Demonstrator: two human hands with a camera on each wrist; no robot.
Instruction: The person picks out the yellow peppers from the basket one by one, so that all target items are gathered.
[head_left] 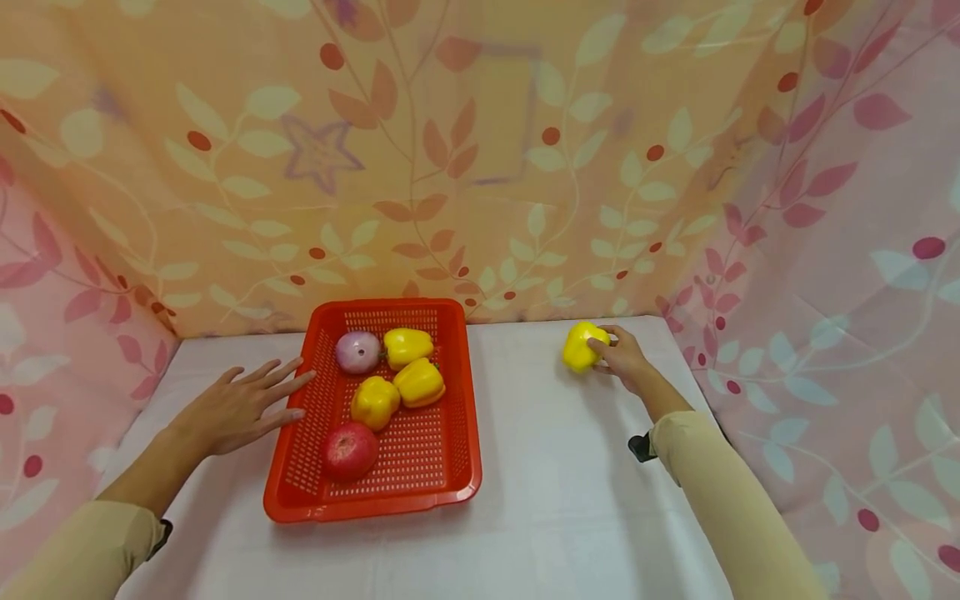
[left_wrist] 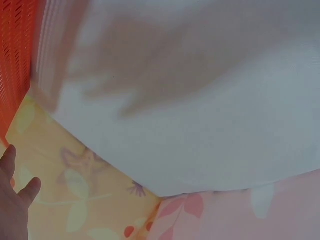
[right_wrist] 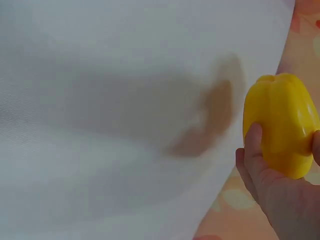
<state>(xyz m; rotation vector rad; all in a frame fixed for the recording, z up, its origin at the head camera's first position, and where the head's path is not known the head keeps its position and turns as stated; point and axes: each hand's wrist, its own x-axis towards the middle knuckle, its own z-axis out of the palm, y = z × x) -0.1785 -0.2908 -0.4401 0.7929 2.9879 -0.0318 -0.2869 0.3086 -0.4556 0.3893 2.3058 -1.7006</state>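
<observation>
A yellow bell pepper [right_wrist: 280, 120] is pinched between the thumb and fingers of my right hand [head_left: 624, 357], over the right part of the white table; its shadow falls on the cloth. My left hand [head_left: 238, 408] is spread with straight fingers at the left rim of a red plastic basket [head_left: 467, 417]; whether it touches the rim I cannot tell. Inside the basket lie a purple-white round vegetable [head_left: 357, 352], three yellow bell peppers [head_left: 418, 383] and a reddish-pink round fruit [head_left: 350, 451]. The left wrist view shows only part of the left hand [left_wrist: 15, 195].
A white cloth [head_left: 555, 500] covers the table. Floral curtains [head_left: 480, 167] rise along the back and both sides, close behind the table's far edge. The basket stands left of the middle.
</observation>
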